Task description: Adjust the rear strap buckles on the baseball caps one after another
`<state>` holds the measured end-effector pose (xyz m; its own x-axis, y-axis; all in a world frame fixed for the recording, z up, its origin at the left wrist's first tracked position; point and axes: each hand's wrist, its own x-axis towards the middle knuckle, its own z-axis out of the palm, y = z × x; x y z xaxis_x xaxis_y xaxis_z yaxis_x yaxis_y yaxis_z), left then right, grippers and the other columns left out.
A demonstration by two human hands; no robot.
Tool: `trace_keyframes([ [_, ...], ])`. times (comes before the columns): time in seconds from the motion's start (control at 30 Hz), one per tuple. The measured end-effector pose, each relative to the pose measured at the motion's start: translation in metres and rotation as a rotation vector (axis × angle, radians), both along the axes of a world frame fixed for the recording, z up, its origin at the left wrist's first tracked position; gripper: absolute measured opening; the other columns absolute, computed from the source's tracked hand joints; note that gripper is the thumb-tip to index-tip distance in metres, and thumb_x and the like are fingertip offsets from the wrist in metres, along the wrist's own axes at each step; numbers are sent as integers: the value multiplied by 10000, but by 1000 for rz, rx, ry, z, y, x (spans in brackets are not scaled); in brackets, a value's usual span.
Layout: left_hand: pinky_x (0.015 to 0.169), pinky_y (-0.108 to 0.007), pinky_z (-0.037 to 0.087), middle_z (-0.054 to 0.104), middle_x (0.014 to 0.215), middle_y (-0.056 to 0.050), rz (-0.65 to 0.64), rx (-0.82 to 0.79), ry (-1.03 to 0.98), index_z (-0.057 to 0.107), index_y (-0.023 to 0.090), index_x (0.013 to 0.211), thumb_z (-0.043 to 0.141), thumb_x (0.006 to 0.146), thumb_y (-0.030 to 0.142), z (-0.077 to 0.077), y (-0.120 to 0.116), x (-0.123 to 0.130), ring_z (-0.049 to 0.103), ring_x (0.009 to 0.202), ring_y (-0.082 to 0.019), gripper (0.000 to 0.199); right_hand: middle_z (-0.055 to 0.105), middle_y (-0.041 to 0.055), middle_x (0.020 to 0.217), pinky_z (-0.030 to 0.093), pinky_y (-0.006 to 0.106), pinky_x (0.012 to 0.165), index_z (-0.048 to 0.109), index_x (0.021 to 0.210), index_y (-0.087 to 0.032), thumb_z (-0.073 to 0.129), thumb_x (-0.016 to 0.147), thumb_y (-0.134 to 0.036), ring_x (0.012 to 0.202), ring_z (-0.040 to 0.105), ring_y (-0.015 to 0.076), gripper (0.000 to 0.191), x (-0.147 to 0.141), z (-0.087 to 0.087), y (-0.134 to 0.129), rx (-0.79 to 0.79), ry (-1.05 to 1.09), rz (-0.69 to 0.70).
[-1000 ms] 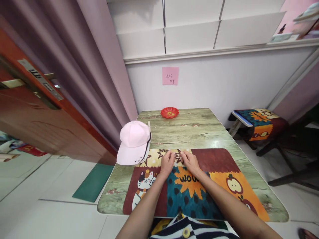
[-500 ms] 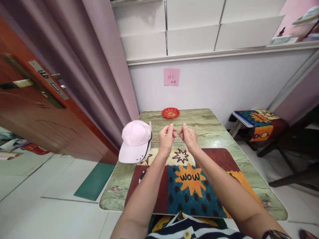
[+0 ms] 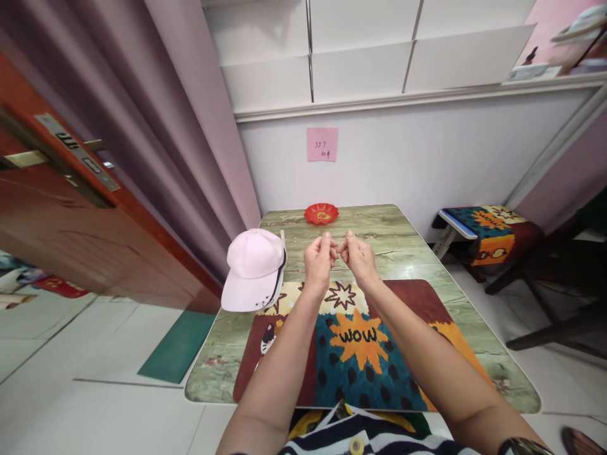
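- L hand (image 3: 318, 260) & R hand (image 3: 358, 259) over table (image 3: 398, 237), thumbs up, fingers curled together; can't tell if anything's pinched.
- Fingertips v. close.
- Red dish (image 3: 321, 215) beyond, nr wall (image 3: 389, 158).
- Pink cap (image 3: 256, 256) left, overlapping mat (image 3: 360, 382).

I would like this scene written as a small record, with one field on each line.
left hand: fingers curled, thumb up; no held thing visible
right hand: fingers curled, close to the left hand; no held thing visible
surface: table with green wood pattern
mat: multicoloured, "WOW" on an orange burst
cap: pale pink, at the table's left side
dish: red, scalloped, near the far edge
wall: pink note, handwritten "357"
left side: curtain, reddish-brown door
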<state>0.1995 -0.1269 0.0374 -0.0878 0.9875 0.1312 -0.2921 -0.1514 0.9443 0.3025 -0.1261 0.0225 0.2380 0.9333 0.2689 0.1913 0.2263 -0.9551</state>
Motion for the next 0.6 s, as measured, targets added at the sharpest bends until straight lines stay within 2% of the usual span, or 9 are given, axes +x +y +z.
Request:
trace_keyframes([
  [0.37,405,-201,262,520,498,44,-1,-17,4,590,170,731,660,805,682,4,0,1,372,379,-50,522,533,2,470,374,274,540,622,592,-203,284,910,-812,473,496,142,766,0,4,-2,-30,-2,-14],
  [0.43,406,-208,267,533,498,28,16,-46,17,598,170,720,589,825,736,7,-1,0,388,382,-59,576,540,5,477,375,278,546,616,589,-210,256,908,-821,488,513,151,778,1,6,-3,-57,-18,-16],
  [0.6,418,-240,303,514,448,-21,17,-87,155,605,175,596,260,872,852,8,-1,-1,414,379,-88,808,548,15,492,354,291,544,544,532,-229,121,907,-833,493,514,162,827,6,10,-5,-141,-92,4],
])
